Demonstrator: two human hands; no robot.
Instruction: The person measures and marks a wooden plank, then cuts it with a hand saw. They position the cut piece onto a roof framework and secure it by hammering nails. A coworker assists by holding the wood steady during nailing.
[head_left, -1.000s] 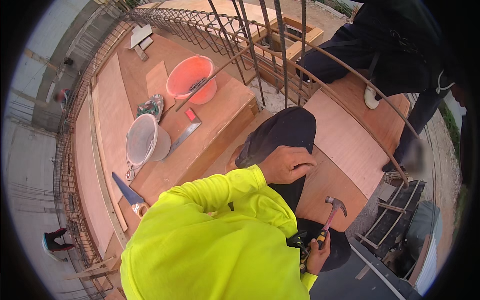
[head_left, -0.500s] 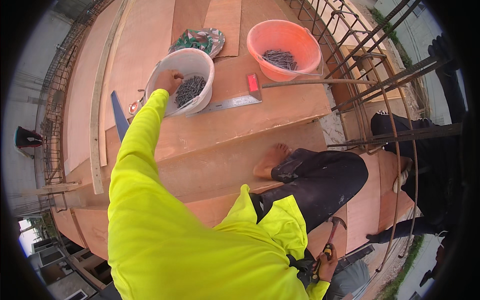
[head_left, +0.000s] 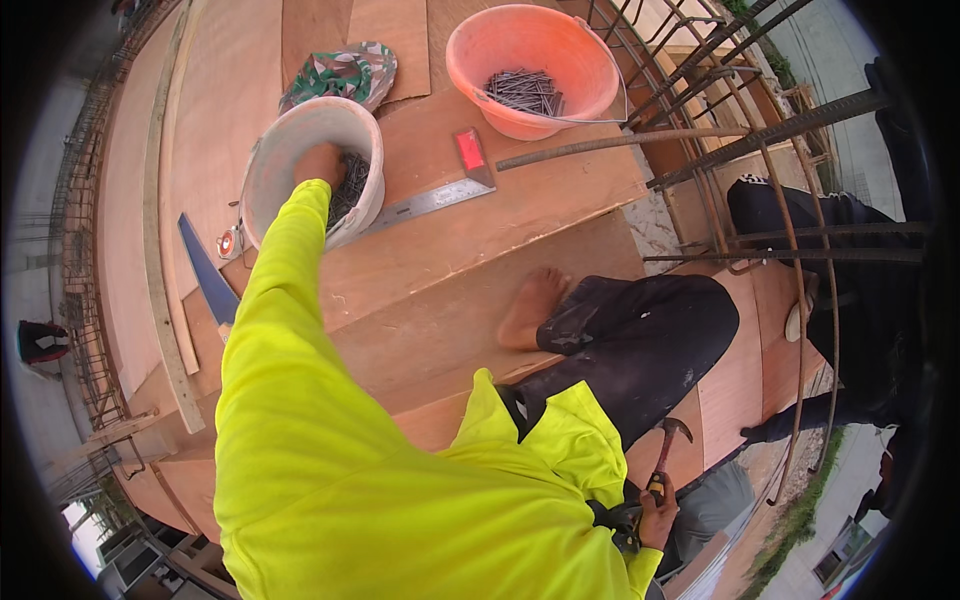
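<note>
My left hand (head_left: 318, 165) is down inside a white bucket (head_left: 268, 165), at the dark nails (head_left: 352, 188) heaped in it. Its fingers are hidden, so I cannot tell whether it grips any. Low on the right, my right hand (head_left: 656, 522) is wrapped round the handle of a claw hammer (head_left: 664, 455), its head pointing up beside my bent leg. Next to the white bucket lies a try square (head_left: 440, 200) with a red-marked handle. A handsaw (head_left: 207, 272) and a small tape measure (head_left: 230, 242) lie on the bucket's left.
An orange bucket (head_left: 585, 75) with more nails stands farther back on the plywood (head_left: 480, 235). A camouflage cap (head_left: 345, 75) lies behind the white bucket. Rebar (head_left: 620, 145) juts in from the right, where another person in dark clothing (head_left: 850, 330) is. A long timber strip (head_left: 160, 250) runs along the left.
My left hand has gone lower into the white bucket, over the nails. The whole view has shifted, so the buckets appear farther left. The right hand still holds the hammer.
</note>
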